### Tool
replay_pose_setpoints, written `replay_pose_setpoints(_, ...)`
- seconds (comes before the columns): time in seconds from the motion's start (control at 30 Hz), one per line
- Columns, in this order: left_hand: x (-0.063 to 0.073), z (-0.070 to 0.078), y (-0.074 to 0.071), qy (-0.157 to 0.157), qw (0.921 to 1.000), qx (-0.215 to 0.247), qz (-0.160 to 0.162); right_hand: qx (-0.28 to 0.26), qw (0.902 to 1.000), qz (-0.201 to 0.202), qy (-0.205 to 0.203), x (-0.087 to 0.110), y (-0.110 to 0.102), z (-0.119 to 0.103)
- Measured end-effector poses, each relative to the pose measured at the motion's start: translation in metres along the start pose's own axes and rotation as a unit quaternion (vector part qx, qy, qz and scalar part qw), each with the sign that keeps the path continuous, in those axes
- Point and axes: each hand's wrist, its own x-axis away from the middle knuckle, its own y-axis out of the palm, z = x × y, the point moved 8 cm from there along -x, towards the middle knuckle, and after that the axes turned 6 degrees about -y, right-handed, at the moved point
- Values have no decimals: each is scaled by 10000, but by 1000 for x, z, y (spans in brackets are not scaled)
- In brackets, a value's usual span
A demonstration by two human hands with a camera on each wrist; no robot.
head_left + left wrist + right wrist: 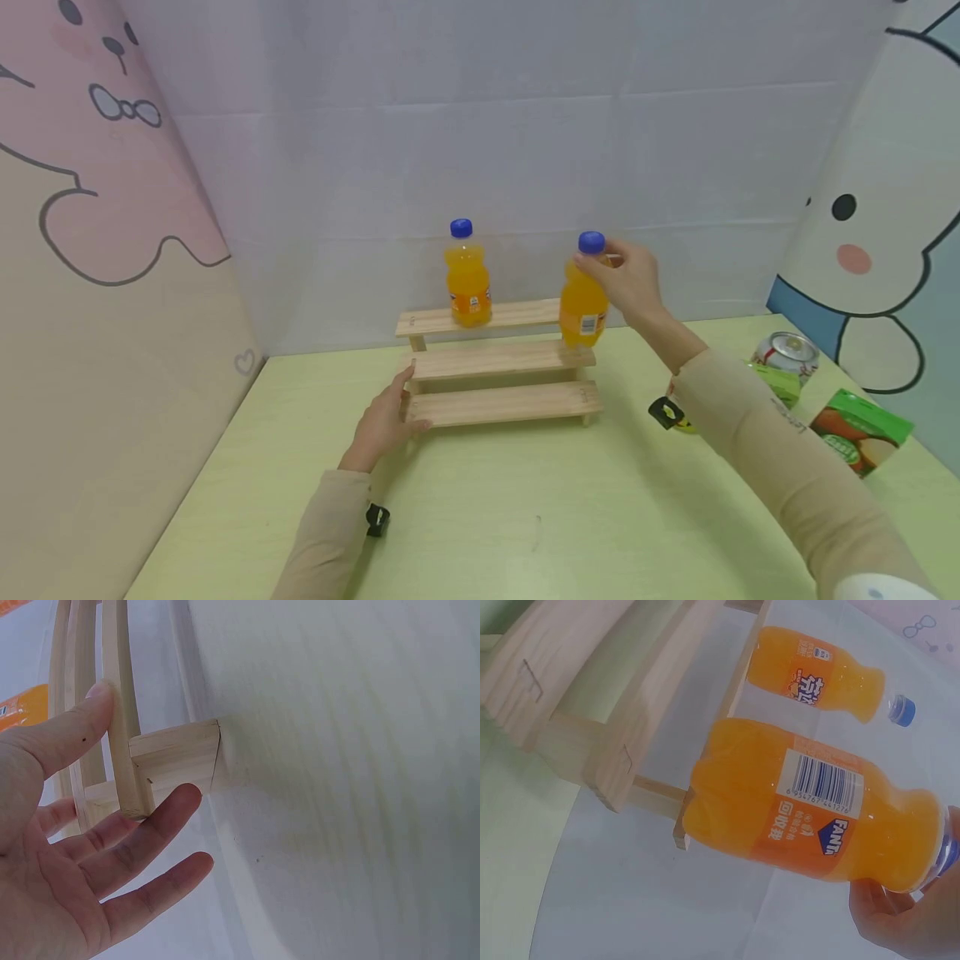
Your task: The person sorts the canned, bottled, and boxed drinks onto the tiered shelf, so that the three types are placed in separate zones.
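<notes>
A three-tier wooden display rack [502,360] stands against the back of the table. My left hand [384,423] holds its left end, the thumb [94,712] on the lowest step and the other fingers around the step's end. An orange Fanta bottle [583,304] with a blue cap is pinched at its neck by my right hand [632,279]. It is upright at the right end of the top tier, and in the right wrist view its base overlaps that tier's end. Another orange soda bottle [468,283] stands left of centre on the top tier.
At the table's right are a silver-topped can [787,354], a light green pack [777,383] and a green box with food pictures [858,429]. My right sleeve partly covers things there. White sheeting [480,150] hangs behind the rack, and cartoon-printed panels flank both sides.
</notes>
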Motion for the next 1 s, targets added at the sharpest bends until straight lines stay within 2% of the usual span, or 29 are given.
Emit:
replay_pose_setpoints(0.4,0,0,0,-39,10000,5,-13,-34,9999,94,-83,-13,5,-8)
replay_pose_setpoints(1.0,-2,-2,1,-29,10000,70,-18,-260,9989,88,375,-31,24,-11)
